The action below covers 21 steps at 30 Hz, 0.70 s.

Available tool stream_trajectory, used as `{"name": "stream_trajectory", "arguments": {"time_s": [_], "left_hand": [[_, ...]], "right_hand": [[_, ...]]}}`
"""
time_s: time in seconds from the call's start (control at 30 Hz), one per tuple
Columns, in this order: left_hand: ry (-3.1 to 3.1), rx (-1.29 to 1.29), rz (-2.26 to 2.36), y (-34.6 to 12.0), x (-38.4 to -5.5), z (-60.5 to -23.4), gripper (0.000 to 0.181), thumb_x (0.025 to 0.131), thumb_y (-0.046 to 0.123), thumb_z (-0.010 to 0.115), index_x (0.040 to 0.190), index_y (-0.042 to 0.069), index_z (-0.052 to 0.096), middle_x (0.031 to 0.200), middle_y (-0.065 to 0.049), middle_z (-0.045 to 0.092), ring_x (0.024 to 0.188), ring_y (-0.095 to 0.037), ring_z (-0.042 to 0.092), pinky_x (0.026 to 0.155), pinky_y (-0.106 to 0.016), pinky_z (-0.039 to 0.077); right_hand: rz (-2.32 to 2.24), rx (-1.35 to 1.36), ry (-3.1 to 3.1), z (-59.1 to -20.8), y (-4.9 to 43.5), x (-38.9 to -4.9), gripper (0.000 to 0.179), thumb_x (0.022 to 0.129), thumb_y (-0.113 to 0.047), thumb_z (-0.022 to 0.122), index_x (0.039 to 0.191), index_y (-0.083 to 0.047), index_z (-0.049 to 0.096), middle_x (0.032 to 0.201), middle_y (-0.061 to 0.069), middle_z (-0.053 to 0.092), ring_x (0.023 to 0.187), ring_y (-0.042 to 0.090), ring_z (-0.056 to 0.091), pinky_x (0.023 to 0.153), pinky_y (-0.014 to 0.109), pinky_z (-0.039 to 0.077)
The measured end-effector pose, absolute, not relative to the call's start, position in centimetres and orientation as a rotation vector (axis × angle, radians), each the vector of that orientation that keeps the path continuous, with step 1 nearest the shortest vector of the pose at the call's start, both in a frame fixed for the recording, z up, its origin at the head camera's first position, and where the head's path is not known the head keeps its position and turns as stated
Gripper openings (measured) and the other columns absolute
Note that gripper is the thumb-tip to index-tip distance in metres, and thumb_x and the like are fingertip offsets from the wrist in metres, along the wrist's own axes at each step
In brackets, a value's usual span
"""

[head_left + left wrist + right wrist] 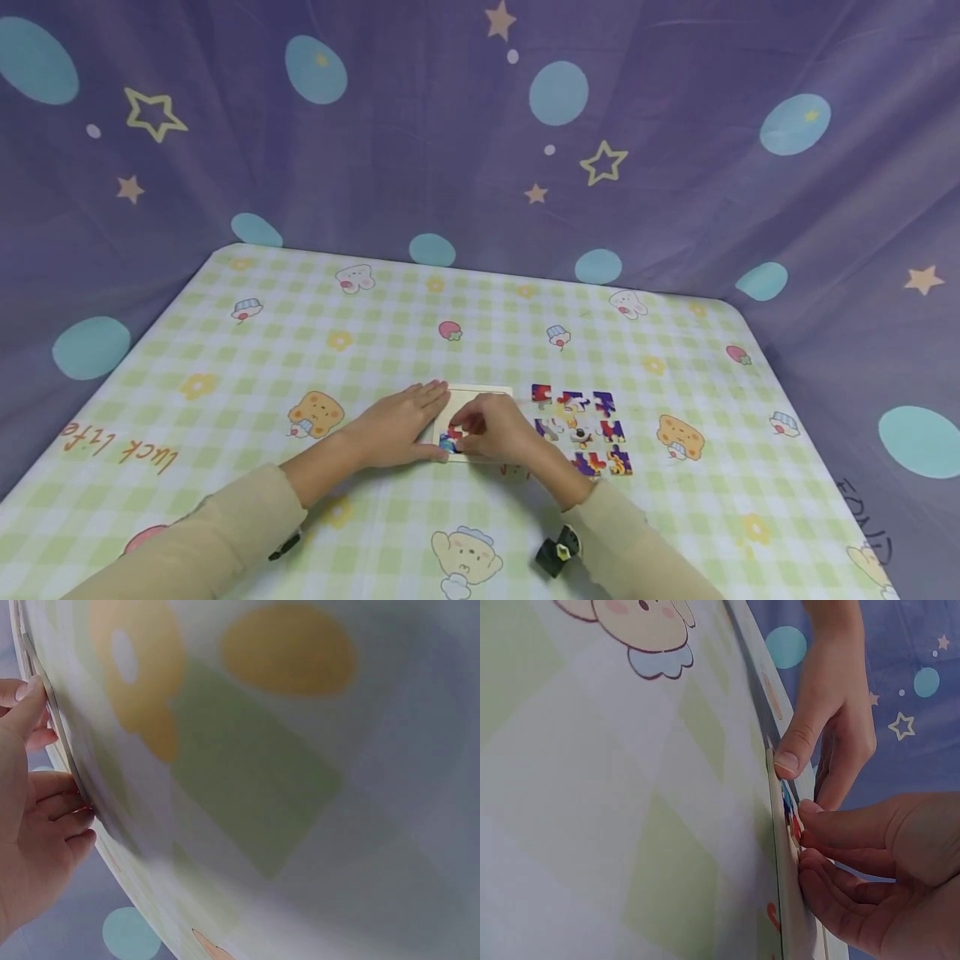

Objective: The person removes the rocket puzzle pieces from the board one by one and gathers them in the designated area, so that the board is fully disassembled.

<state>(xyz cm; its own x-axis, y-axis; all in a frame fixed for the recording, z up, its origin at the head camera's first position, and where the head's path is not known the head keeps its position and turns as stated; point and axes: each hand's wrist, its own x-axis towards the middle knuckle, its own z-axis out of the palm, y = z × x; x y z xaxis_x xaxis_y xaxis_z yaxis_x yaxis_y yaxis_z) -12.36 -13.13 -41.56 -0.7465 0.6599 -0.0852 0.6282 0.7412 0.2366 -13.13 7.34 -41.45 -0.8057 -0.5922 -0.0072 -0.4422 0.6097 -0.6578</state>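
A pale, shallow puzzle tray point(480, 389) lies on the table between the hands. My left hand point(405, 423) rests on its left side with fingers extended, the thumb at the near left corner. Inside that corner sits a blue puzzle piece point(448, 443). Just beyond it, my right hand point(491, 427) pinches a red-patterned puzzle piece point(796, 826), partly hidden by the fingertips. In the right wrist view the left thumb point(789, 761) presses the tray's edge. Loose puzzle pieces point(576, 435) lie in rows to the right of the tray.
A checked, cartoon-printed cloth point(390, 333) covers the table. Purple curtain fabric point(450, 150) with stars and dots hangs behind and at the sides. A small black object point(557, 552) is by the right sleeve.
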Motion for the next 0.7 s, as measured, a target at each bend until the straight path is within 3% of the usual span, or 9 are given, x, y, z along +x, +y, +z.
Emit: {"name": "stream_trajectory", "arguments": {"time_s": [0.27,0.7], "left_hand": [[2.775,1.031,0.296,-13.02,-12.31,-41.34,0.087,0.086,0.058,0.060,0.143,-0.005,0.040,0.153,-0.023,0.034,0.144,-0.035,0.034,0.120,-0.048,0.030],[2.774,1.020,0.289,-13.05,-12.32,-41.31,0.088,0.086,0.059,0.059,0.143,-0.005,0.039,0.154,-0.022,0.034,0.144,-0.035,0.033,0.120,-0.047,0.030]], "right_hand": [[-1.024,-0.746,2.605,-41.27,7.08,-13.04,0.015,0.081,-0.006,0.074,0.096,-0.005,0.074,0.079,0.004,0.068,0.067,0.006,0.054,0.060,0.013,0.044],[-1.300,-0.595,2.549,-41.49,6.91,-12.77,0.004,0.081,-0.007,0.075,0.083,-0.007,0.072,0.077,0.006,0.073,0.061,0.003,0.061,0.056,0.013,0.051]]}}
